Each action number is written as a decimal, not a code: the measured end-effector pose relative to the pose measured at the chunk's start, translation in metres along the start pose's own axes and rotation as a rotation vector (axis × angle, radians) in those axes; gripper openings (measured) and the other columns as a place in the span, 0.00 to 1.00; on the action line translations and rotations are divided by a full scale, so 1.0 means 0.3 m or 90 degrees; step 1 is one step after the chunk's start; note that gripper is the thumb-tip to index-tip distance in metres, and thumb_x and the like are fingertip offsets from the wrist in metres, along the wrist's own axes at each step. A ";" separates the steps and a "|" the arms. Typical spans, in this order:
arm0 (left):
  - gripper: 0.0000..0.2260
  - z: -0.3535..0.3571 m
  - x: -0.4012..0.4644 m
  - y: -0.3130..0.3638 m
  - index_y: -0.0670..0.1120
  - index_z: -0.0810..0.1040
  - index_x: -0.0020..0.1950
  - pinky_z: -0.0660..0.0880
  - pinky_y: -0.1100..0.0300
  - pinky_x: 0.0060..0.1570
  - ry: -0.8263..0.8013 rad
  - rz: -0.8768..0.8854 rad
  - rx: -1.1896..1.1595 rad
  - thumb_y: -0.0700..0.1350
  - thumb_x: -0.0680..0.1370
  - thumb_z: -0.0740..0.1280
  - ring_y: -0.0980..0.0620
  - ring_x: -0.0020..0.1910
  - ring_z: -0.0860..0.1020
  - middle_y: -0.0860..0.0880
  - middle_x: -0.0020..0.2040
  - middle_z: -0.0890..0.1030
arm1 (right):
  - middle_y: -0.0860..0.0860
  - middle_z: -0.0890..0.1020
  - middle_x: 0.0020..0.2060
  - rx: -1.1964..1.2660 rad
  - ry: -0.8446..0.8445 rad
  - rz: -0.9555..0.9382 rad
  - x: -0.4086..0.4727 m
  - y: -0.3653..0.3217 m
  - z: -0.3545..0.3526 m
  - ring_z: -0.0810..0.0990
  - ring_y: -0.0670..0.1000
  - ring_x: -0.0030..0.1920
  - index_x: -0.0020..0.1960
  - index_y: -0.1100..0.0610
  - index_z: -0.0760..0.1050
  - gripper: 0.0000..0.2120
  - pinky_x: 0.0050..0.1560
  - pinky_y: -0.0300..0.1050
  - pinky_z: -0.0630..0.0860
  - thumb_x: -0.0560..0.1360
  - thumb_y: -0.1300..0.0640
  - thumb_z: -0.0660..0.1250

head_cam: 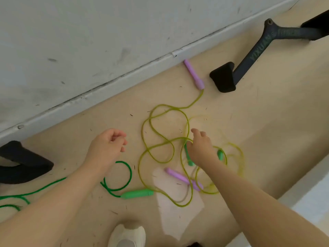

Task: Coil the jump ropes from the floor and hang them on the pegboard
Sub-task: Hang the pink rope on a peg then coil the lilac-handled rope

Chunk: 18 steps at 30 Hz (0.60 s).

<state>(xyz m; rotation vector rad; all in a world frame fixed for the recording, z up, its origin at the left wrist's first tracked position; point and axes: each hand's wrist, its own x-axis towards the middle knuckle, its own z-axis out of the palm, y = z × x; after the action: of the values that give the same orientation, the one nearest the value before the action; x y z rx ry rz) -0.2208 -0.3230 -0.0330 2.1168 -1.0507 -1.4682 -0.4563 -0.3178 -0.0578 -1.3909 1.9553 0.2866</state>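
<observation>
Reaching down over the beige floor (267,122), the person is extending both bare arms toward a tangle of jump ropes. The right hand (201,148) is hovering over the middle of the tangle, its index finger pointing forward and the other fingers loosely bent; whether it is touching anything beneath it cannot be told, since the hand is covering a short green handle (188,159) whose ends are showing on either side of the wrist. The left hand (108,147) is hanging above bare floor, its fingers loosely curled toward the palm and holding nothing.

The yellow-green cord rope (160,139) is lying in several overlapping loops on the floor, running up to a lilac plastic handle (194,74) that is resting just beside the white baseboard (99,90). A second lilac handle (183,178) is lying under the loops near the right forearm. The dark green cord rope (122,175) is curling beneath the left forearm and ending in a light green plastic handle (137,193).

A black metal frame foot with foam padding (225,77) is standing near the upper lilac handle, and another black padded foot (23,163) is sitting at the left edge. A white shoe toe (128,236) is showing at the bottom.
</observation>
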 end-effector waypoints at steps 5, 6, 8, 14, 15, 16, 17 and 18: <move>0.11 0.055 0.234 -0.106 0.51 0.75 0.42 0.71 0.58 0.41 -0.017 0.057 0.087 0.37 0.77 0.58 0.52 0.36 0.77 0.51 0.39 0.79 | 0.58 0.60 0.70 -0.085 0.178 -0.020 0.336 -0.054 0.063 0.61 0.59 0.69 0.73 0.53 0.56 0.24 0.65 0.54 0.63 0.78 0.61 0.55; 0.11 0.058 0.267 -0.124 0.51 0.75 0.42 0.71 0.58 0.40 -0.018 0.061 0.103 0.37 0.77 0.58 0.52 0.36 0.76 0.51 0.39 0.79 | 0.57 0.57 0.72 -0.145 0.182 -0.038 0.385 -0.058 0.079 0.59 0.59 0.70 0.73 0.53 0.55 0.25 0.66 0.54 0.61 0.77 0.62 0.55; 0.13 0.060 0.326 -0.158 0.52 0.74 0.41 0.72 0.57 0.41 -0.010 0.064 0.115 0.36 0.78 0.57 0.52 0.36 0.76 0.50 0.39 0.79 | 0.57 0.57 0.73 -0.252 0.186 -0.102 0.460 -0.063 0.108 0.57 0.58 0.71 0.72 0.57 0.56 0.25 0.68 0.53 0.58 0.76 0.64 0.52; 0.14 0.072 0.391 -0.148 0.53 0.74 0.40 0.72 0.56 0.42 0.014 0.081 0.103 0.36 0.78 0.57 0.51 0.35 0.75 0.52 0.39 0.78 | 0.61 0.71 0.60 -0.331 0.249 -0.216 0.524 -0.070 0.094 0.69 0.61 0.61 0.60 0.63 0.67 0.19 0.63 0.54 0.61 0.74 0.65 0.44; 0.14 0.066 0.375 -0.127 0.54 0.73 0.40 0.72 0.57 0.42 0.015 0.093 0.101 0.36 0.77 0.57 0.51 0.35 0.75 0.52 0.39 0.78 | 0.60 0.72 0.59 -0.276 0.201 -0.210 0.505 -0.071 0.077 0.70 0.60 0.59 0.60 0.61 0.66 0.16 0.61 0.51 0.63 0.75 0.67 0.49; 0.15 0.056 0.348 -0.100 0.54 0.73 0.41 0.72 0.56 0.42 0.014 0.105 0.097 0.35 0.77 0.57 0.51 0.35 0.76 0.52 0.39 0.78 | 0.59 0.74 0.57 -0.175 0.159 -0.205 0.473 -0.077 0.055 0.72 0.60 0.55 0.59 0.60 0.65 0.14 0.56 0.49 0.65 0.75 0.68 0.51; 0.15 0.044 0.315 -0.069 0.55 0.72 0.42 0.72 0.55 0.43 0.012 0.116 0.089 0.34 0.76 0.56 0.51 0.35 0.76 0.52 0.39 0.78 | 0.58 0.76 0.54 -0.049 0.121 -0.193 0.426 -0.089 0.027 0.73 0.58 0.50 0.57 0.59 0.65 0.11 0.49 0.47 0.67 0.76 0.67 0.53; 0.16 0.030 0.273 -0.034 0.56 0.72 0.43 0.73 0.55 0.43 0.007 0.127 0.078 0.34 0.77 0.56 0.52 0.35 0.76 0.53 0.40 0.78 | 0.56 0.78 0.50 0.078 0.093 -0.192 0.373 -0.102 0.000 0.73 0.56 0.46 0.55 0.58 0.66 0.09 0.44 0.44 0.66 0.76 0.66 0.54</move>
<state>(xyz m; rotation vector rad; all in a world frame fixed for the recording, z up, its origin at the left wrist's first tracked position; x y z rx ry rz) -0.2102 -0.3760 -0.0960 2.0288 -1.3365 -1.3272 -0.4480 -0.4122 -0.1245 -1.6353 1.8092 -0.0768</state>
